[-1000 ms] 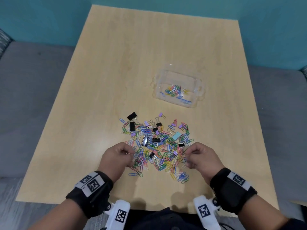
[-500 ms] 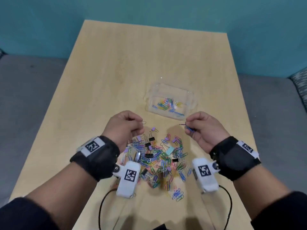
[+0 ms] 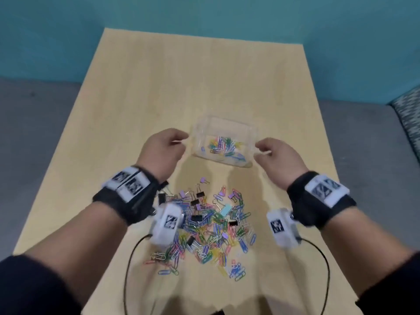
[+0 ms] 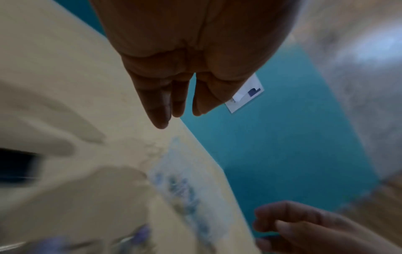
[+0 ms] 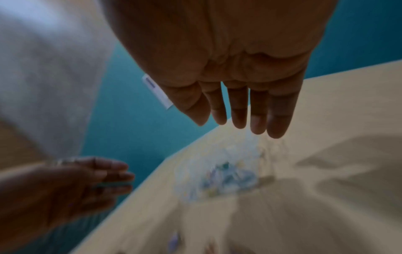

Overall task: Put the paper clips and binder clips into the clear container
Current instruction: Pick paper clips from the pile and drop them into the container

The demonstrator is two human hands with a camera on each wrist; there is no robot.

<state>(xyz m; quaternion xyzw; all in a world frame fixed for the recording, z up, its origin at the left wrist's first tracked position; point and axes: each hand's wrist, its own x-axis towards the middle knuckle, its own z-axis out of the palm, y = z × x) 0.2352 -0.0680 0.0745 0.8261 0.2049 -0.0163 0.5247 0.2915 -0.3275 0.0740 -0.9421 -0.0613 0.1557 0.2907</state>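
Note:
The clear container (image 3: pixel 227 120) stands on the table past the pile, with several coloured paper clips (image 3: pixel 223 145) in it. My left hand (image 3: pixel 181 139) hovers at its left edge, fingers and thumb pinched together; the right wrist view shows a thin teal paper clip (image 5: pixel 113 184) between them. My right hand (image 3: pixel 260 147) hovers at the container's right edge, also pinched, with a bluish paper clip (image 4: pixel 267 238) under its fingers. A heap of coloured paper clips (image 3: pixel 209 226) mixed with black binder clips (image 3: pixel 196 217) lies between my wrists. Both wrist views are blurred.
The wooden table (image 3: pixel 136 110) has bare surface to the left of and behind the container. Black cables (image 3: pixel 129 258) hang from the wrist cameras over the near edge. A teal wall is behind, and a patterned cushion (image 3: pixel 409 110) lies off the table at the right.
Both hands rose from the pile's near edge, each pinching a clip, and moved forward to either side of the container. The head view tilted and shifted as well.

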